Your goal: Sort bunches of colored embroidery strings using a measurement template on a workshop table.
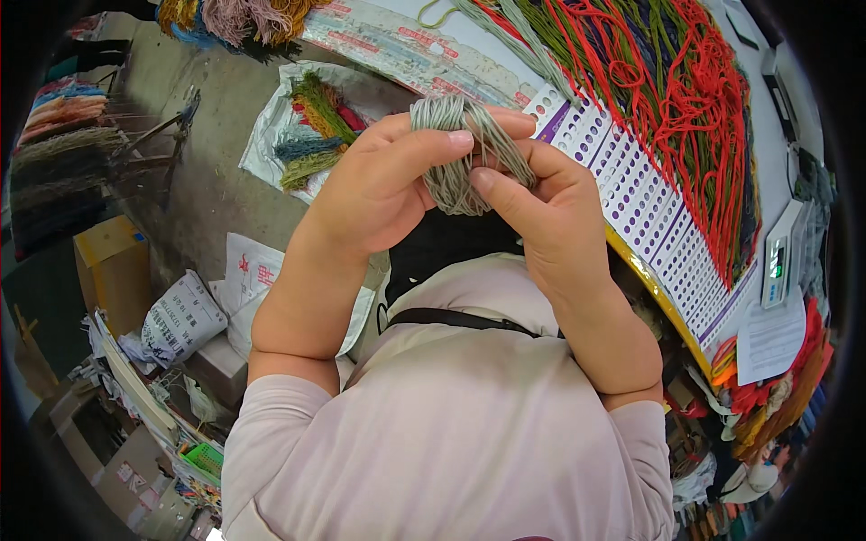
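Note:
A bundle of grey-green yarn (456, 185), coiled into loose loops, is held up in front of my body between both hands. My left hand (379, 185) grips it from the left, its thumb lying across the front of the strands. On the right side, my right hand (555, 189) pinches some strands between thumb and forefinger. Some fingers of both hands are hidden behind the coil. Beyond the hands, long red and olive cords (667, 117) lie heaped on a table, with a few grey-green strands (532, 45) at their left.
A sheet with rows of purple dots (631, 198) covers the table's near edge. A small scale (779, 257) and a white paper (771, 338) lie at right. On the floor at left are a bag of colored yarn (316, 135), a cardboard box (113, 270) and a white sack (183, 316).

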